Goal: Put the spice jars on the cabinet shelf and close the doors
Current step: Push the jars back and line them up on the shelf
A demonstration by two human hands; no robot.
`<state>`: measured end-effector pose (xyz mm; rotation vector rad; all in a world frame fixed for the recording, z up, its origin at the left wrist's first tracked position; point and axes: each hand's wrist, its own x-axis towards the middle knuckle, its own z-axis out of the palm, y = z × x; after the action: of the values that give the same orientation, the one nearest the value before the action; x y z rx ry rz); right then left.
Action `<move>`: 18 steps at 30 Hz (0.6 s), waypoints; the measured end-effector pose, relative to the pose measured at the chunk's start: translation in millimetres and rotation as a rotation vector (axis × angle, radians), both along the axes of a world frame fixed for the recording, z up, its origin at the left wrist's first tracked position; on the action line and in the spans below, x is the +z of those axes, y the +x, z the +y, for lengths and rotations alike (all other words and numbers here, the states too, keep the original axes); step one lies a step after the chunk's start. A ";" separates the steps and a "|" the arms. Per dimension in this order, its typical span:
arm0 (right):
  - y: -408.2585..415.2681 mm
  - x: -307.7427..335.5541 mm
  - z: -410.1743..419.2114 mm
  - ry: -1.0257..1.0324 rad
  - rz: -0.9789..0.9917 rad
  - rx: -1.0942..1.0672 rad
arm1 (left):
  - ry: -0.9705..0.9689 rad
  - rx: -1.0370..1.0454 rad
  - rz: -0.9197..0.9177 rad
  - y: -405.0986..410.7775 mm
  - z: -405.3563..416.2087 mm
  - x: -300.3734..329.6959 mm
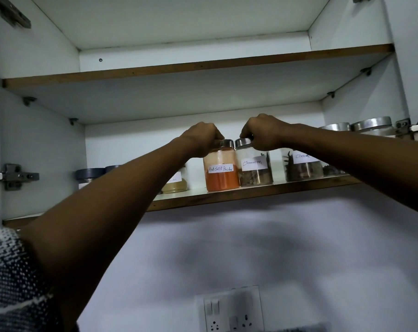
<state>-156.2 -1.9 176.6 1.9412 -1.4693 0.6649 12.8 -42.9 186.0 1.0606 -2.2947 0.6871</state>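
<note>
**Two jars at the shelf edge, both held by the lid**

White cabinet, doors open, lower shelf (227, 196) as my landmark. At its left end stand a dark-lidded jar (89, 176) and a yellow-powder jar (175, 184). Mid-shelf, near the front lip, my left hand (200, 138) has its fingers curled round the red chilli powder jar (221, 172)'s lid; touching it, my right hand (265, 133) grips the cinnamon jar (255, 170)'s cap. Further right sits another labelled jar (301, 167). I judge the risk: releasing this near the lip could tip one off, or a nudge topples its neighbour.
</note>
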 end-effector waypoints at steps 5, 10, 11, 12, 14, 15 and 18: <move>8.3 -5.5 -18.0 -0.025 -0.034 0.000 | -0.011 0.039 -0.001 6.8 -18.7 -3.1; 17.3 -11.5 -38.2 -0.043 -0.076 0.004 | -0.010 0.069 0.013 13.0 -41.7 -7.2; 18.6 -13.0 -43.4 -0.046 -0.083 0.002 | -0.014 0.072 0.019 13.3 -47.1 -8.4; 19.6 -14.0 -49.1 -0.049 -0.090 -0.002 | -0.023 0.076 0.023 13.3 -52.5 -9.5; 21.9 -15.9 -59.3 -0.050 -0.106 -0.009 | -0.034 0.081 0.032 13.7 -61.9 -12.2; 23.0 -16.6 -64.3 -0.050 -0.113 -0.013 | -0.036 0.080 0.040 14.1 -66.8 -13.6; 26.0 -17.7 -77.6 -0.035 -0.133 -0.023 | -0.050 0.078 0.069 16.1 -81.1 -18.2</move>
<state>-130.2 -79.5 158.9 1.8822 -1.5465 0.8172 28.9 -124.0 167.8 1.1376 -2.1759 0.7232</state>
